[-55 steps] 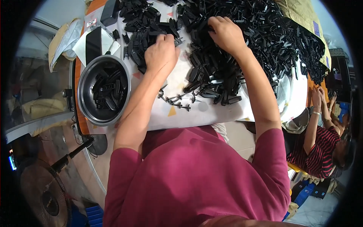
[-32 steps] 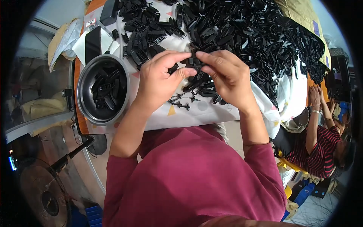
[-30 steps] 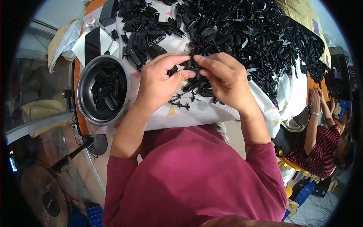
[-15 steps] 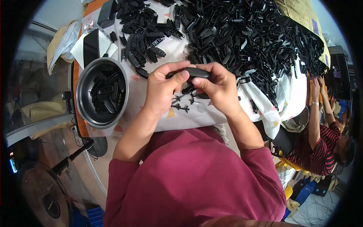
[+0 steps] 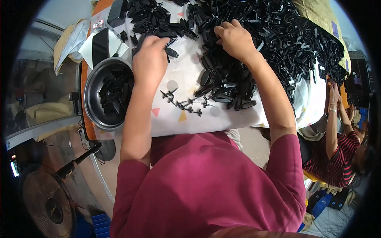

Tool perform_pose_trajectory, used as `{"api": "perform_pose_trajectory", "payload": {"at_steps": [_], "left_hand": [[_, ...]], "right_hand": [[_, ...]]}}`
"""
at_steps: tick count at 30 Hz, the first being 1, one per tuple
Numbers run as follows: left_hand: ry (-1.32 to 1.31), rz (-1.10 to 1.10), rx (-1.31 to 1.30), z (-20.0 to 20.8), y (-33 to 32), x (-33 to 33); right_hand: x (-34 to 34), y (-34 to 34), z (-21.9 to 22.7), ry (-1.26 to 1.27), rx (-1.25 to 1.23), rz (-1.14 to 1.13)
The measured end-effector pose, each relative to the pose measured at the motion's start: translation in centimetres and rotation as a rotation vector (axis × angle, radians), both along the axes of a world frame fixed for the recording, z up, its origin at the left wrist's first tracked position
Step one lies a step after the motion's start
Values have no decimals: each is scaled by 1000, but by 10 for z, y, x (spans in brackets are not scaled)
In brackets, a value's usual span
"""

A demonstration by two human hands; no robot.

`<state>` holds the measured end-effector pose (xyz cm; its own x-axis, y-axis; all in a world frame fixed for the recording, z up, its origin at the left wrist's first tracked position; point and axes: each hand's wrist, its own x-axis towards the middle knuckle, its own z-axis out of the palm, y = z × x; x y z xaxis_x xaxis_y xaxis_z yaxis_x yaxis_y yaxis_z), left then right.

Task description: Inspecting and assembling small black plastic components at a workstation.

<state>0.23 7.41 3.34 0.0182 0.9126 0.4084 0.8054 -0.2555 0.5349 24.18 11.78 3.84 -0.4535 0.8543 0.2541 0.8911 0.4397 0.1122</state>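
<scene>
My left hand (image 5: 151, 59) is over the smaller pile of black plastic parts (image 5: 149, 18) at the left, its fingers smeared by motion. What it holds, if anything, does not show. At the near edge of the large heap of black plastic parts (image 5: 278, 43), my right hand (image 5: 236, 39) has its fingers bent down and inward. Its fingertips are partly hidden among the parts. Nearer to me, several small black spiked pieces (image 5: 186, 104) lie on the white patterned tablecloth (image 5: 170, 123). A cluster of long rounded black parts (image 5: 226, 93) sits to their right.
Left of my left forearm stands a metal bowl (image 5: 90, 99) with black parts in it. A phone (image 5: 100, 47) and a black box (image 5: 117, 14) are behind it. A fan (image 5: 51, 210) stands at lower left. A person in a striped shirt (image 5: 337, 158) works at the right.
The long black part is no longer seen between my two hands. They have moved apart and away from me, the left to the left pile, the right to the large heap.
</scene>
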Motion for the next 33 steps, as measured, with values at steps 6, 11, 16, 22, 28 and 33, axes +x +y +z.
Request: {"api": "perform_pose_trajectory", "payload": {"at_steps": [6, 11, 16, 22, 28, 33], "left_hand": [[469, -118, -211, 1, 0, 15], [559, -103, -262, -1, 5, 18], [329, -106, -205, 10, -6, 28], [-211, -455, -256, 17, -17, 39], [-938, -449, -754, 17, -20, 61], [-858, -370, -793, 13, -14, 57]], "right_hand": [[-5, -24, 12, 265, 68, 43], [-2, -35, 2, 379, 0, 11], [1, -46, 8, 666, -102, -118], [0, -60, 19, 788, -113, -45], [-13, -76, 22, 1179, -371, 21], [-3, -75, 14, 1164, -446, 17]]}}
